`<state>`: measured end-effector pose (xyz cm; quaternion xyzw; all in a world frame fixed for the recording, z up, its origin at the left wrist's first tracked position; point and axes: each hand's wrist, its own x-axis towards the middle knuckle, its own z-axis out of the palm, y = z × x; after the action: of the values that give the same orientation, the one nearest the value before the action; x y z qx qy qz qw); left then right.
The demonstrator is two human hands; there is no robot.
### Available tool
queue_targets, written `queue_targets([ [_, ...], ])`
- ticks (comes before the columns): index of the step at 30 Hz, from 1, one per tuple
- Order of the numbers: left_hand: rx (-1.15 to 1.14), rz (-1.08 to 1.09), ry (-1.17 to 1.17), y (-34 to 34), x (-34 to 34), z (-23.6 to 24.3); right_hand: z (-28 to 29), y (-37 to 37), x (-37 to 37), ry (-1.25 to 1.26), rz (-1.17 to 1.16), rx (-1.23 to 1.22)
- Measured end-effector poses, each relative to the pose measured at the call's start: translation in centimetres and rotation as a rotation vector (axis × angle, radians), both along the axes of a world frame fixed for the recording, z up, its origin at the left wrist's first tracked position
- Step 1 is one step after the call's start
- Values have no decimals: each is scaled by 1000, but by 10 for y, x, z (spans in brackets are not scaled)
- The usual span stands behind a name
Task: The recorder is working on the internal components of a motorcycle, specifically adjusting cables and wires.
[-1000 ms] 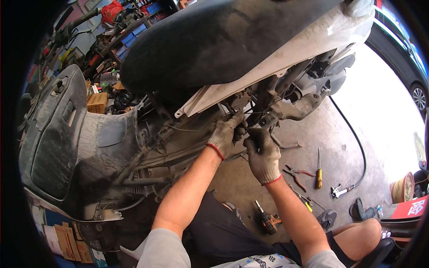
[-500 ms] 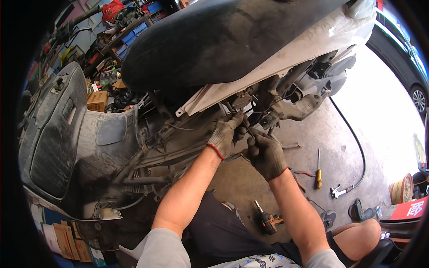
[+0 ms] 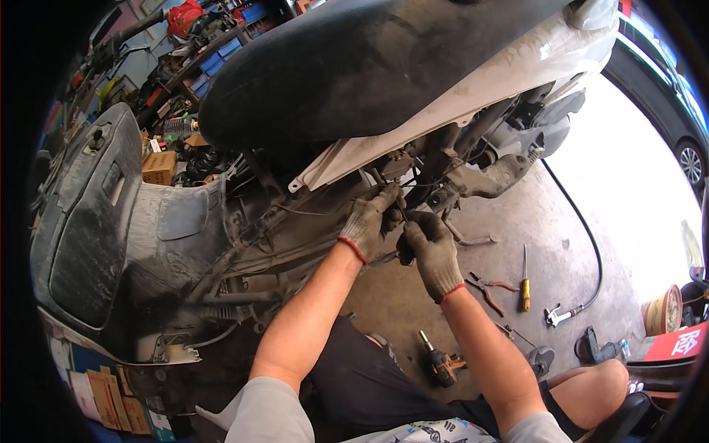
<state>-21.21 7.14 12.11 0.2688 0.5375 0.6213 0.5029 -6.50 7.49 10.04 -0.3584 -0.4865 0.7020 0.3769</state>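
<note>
A scooter with a black seat (image 3: 317,81) and a white side panel (image 3: 436,111) stands in front of me, its engine and frame parts exposed below the panel. My left hand (image 3: 371,219), in a dirty grey work glove with a red cuff, is closed beneath the panel edge by the carburettor-like metal part (image 3: 399,165). Its thumb and fingers pinch a thin dark line, cable or hose. Just right of it, my right hand (image 3: 431,252), gloved alike, has its fingers closed on the same thin dark piece's lower end. The fingertips partly hide this piece.
On the concrete floor to the right lie pliers (image 3: 490,289), a yellow-handled screwdriver (image 3: 526,294) and a black air hose (image 3: 591,244) with a nozzle. An orange-black power drill (image 3: 444,365) lies near my legs. A kickstand (image 3: 473,240) sticks out beside my right hand.
My right hand has moved slightly left and up, closer to my left hand, uncovering more of the pliers. My left hand stays nearly in place.
</note>
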Motion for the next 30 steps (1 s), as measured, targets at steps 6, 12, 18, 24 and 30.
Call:
queue_targets([
  [6, -28, -6, 36, -1, 0, -2, 10, -2, 5, -615, -220, 776],
  [12, -46, 15, 51, 0, 0, -3, 2, 0, -3, -576, -202, 709],
  [18, -44, 6, 71, 1, 0, -2, -17, 5, -17, 271, -58, -202],
  [24, -35, -11, 73, 0, -3, -3, 0, 1, -11, 216, -21, -179],
  [30, -53, -9, 157, 10, 15, 2, -2, 2, 11, 107, -50, -82],
])
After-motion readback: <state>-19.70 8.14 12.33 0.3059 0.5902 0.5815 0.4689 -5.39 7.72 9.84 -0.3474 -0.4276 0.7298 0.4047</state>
